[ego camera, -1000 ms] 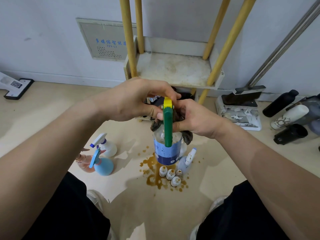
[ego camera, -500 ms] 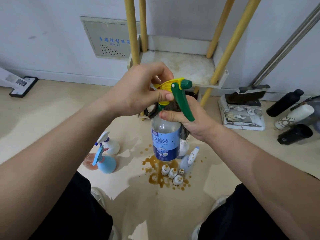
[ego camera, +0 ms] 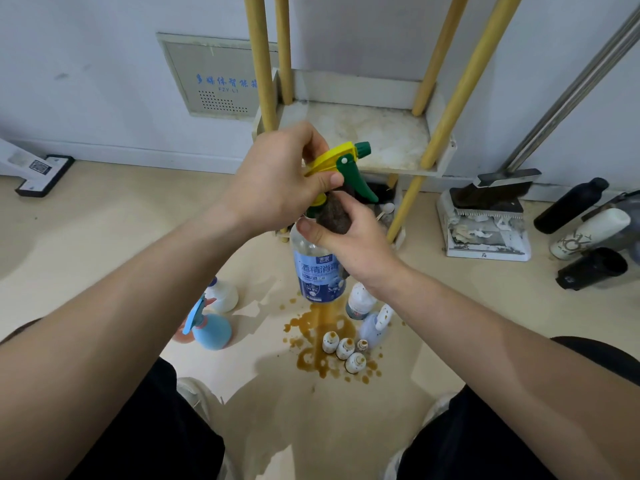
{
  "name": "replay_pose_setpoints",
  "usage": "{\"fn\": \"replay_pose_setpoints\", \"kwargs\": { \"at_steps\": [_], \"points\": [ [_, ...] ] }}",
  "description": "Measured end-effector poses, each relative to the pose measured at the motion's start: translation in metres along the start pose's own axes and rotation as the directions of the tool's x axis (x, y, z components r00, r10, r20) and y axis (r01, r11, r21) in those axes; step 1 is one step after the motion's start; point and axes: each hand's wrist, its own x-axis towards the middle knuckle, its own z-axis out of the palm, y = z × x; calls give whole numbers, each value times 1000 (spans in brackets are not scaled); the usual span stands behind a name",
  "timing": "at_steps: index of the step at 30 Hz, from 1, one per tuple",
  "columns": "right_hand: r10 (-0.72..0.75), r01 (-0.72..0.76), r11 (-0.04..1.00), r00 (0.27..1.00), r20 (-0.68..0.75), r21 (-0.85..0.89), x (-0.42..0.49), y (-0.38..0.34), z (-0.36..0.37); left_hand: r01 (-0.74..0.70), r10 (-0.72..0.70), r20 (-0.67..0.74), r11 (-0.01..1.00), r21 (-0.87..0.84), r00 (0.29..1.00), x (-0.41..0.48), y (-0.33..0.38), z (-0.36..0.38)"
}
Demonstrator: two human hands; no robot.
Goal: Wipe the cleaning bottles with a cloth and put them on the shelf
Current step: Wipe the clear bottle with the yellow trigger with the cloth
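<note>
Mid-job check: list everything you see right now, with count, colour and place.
spray bottle: 1, clear, blue label, yellow-green head, held before shelf
cloth: 1, dark grey, at bottle's neck
shelf: 1, cream, yellow posts, by wall
blue sprayer: 1, blue, floor left
white sprayer: 1, white, behind blue one
lilac sprayer: 1, lilac, right of small bottles
small bottles: 4, white, in spill
spill: 1, brown, floor centre
dustpan: 1, white, floor right
black bottle: 1, black, lying far right
left hand: 1, grips spray head
right hand: 1, holds cloth on neck
</note>
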Motion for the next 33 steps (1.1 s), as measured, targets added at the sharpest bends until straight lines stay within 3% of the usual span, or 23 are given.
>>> {"fn": "replay_pose_setpoints", "kwargs": {
  "at_steps": [3, 10, 13, 19, 22, 27, 30, 33],
  "points": [
    [-30, 36, 981, 999, 36, -190, -4, 0, 3, 38, -39, -55, 999, -24, 998, -2, -3, 2],
    [-111, 123, 892, 992, 54, -435, -18, 1, 12, 174, -181, -131, 982, -67, 975, -3, -10, -2],
    [-167, 154, 891, 986, 8, -427, -15, 3, 6, 196, -211, -108, 971, -137, 971, -4, -6, -3],
    [82, -79, 985, 997, 10, -152, 5, 11, -5, 188, -209, -59, 950, -250, 976, -9, -6, 3],
    [46, -53, 959, 998, -30, -278, -2, 4, -5, 223, -247, -97, 953, -206, 964, -9, -8, 10],
    [-181, 117, 845, 981, -74, -522, -20, 11, 7, 295, -332, -142, 927, -234, 932, -4, -11, 11],
    [-232, 160, 827, 970, -68, -539, -20, 12, 6, 284, -327, -149, 925, -251, 933, -3, -10, 10],
    [-178, 147, 859, 984, -18, -491, -15, 9, -2, 269, -307, -138, 933, -239, 942, -3, -11, 11]
  ]
}}
